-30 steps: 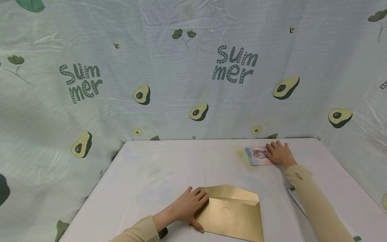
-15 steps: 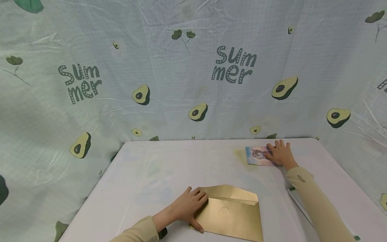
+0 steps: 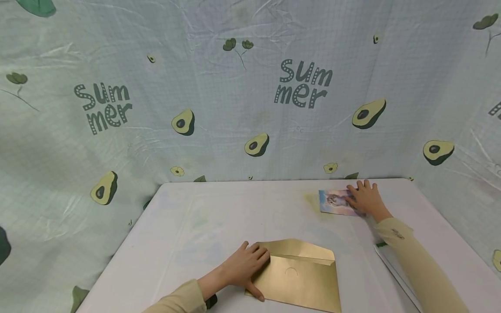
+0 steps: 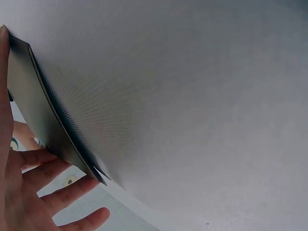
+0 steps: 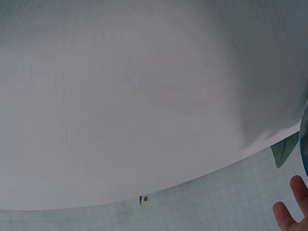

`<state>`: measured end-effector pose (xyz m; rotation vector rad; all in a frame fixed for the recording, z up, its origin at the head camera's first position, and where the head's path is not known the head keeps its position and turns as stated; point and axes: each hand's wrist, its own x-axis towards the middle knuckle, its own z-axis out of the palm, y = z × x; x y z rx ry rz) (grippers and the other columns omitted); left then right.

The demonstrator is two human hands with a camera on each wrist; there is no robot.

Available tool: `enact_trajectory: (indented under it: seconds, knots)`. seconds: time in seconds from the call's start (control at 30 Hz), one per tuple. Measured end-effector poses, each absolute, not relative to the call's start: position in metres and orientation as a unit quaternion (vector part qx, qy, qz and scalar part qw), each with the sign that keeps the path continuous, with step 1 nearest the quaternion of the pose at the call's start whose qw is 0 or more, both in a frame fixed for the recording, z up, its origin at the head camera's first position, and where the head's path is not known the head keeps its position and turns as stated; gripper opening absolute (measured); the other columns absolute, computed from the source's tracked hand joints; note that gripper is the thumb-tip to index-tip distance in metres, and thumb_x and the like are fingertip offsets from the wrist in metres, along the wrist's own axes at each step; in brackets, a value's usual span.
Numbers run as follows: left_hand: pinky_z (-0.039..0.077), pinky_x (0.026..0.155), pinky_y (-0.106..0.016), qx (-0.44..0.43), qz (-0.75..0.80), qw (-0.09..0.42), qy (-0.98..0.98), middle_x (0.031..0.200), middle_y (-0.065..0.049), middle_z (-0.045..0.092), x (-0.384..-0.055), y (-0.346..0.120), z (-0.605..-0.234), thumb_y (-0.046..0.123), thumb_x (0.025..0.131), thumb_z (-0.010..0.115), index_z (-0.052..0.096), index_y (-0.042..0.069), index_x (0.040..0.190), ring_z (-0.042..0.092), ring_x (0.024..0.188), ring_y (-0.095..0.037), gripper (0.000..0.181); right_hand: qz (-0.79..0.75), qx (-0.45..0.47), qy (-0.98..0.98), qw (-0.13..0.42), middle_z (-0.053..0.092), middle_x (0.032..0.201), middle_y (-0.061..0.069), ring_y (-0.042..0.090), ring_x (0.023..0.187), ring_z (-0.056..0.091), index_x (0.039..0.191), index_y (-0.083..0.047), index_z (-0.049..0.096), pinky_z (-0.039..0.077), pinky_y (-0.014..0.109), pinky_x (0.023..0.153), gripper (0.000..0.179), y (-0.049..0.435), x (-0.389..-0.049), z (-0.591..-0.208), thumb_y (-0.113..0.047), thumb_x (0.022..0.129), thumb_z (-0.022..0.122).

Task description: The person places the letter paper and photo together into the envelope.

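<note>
A gold envelope point(image 3: 299, 278) lies on the table with its flap unfolded toward the back. My left hand point(image 3: 248, 265) holds it across its left end, thumb at the near corner and fingers toward the flap. In the left wrist view, the fingers of that hand point(image 4: 43, 187) touch the edge of the envelope point(image 4: 43, 110). At the back right, my right hand point(image 3: 365, 198) grips the right part of a kitten picture card point(image 3: 334, 200), covering some of it. The right wrist view catches only two fingertips point(image 5: 299, 190) and a bluish sliver of the card point(image 5: 304, 144).
Under the right forearm lies a long flat white object point(image 3: 397, 276) with a green patch at its far end, partly hidden. A cloth with avocado prints point(image 3: 257, 144) hangs behind the white table point(image 3: 219, 204). Something small and black point(image 3: 211, 301) shows beside the left wrist.
The right hand and the card have shifted slightly to the right, and more of the kitten picture shows. More of the white object shows by the forearm. The left hand and envelope stay put.
</note>
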<state>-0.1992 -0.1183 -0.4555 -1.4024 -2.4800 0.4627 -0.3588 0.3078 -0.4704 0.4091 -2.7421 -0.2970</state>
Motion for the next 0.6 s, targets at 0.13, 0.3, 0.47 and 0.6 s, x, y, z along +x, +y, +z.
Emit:
enact_trajectory:
  seconds: [0.13,0.3,0.47,0.6]
  knots:
    - [0.043,0.076,-0.036,-0.484,0.158,0.128,-0.851,0.108,0.005,0.051,-0.199,-0.119,-0.455,0.089,0.055,0.037,0.044,0.018,0.112,0.049,0.095,-0.014,0.092,-0.110,0.158,-0.962,0.194,0.048,0.099,0.025,0.045,0.097,0.043,0.107,-0.001,0.050,0.035,0.056,0.074,0.042,0.309,-0.356,-0.467,-0.034,0.083,0.059]
    - [0.044,0.077,-0.037,-0.482,0.160,0.124,-0.852,0.108,0.005,0.051,-0.200,-0.118,-0.455,0.090,0.055,0.037,0.044,0.017,0.113,0.049,0.095,-0.014,0.093,-0.095,0.171,-0.958,0.211,0.048,0.099,0.025,0.044,0.095,0.043,0.106,0.004,0.049,0.036,0.055,0.072,0.044,0.311,-0.353,-0.462,-0.027,0.079,0.064]
    - [0.043,0.076,-0.036,-0.481,0.162,0.124,-0.853,0.107,0.005,0.051,-0.199,-0.118,-0.455,0.090,0.054,0.037,0.044,0.018,0.112,0.049,0.094,-0.014,0.093,-0.027,0.173,-0.962,0.207,0.047,0.098,0.021,0.043,0.089,0.045,0.110,0.002,0.048,0.035,0.053,0.068,0.042,0.312,-0.350,-0.458,-0.020,0.078,0.065]
    - [0.043,0.075,-0.035,-0.480,0.161,0.121,-0.854,0.107,0.005,0.051,-0.199,-0.117,-0.455,0.090,0.054,0.038,0.044,0.018,0.111,0.048,0.093,-0.014,0.092,0.040,0.176,-0.965,0.193,0.048,0.102,0.021,0.042,0.081,0.049,0.115,0.000,0.048,0.038,0.052,0.063,0.041,0.312,-0.348,-0.453,-0.011,0.079,0.062]
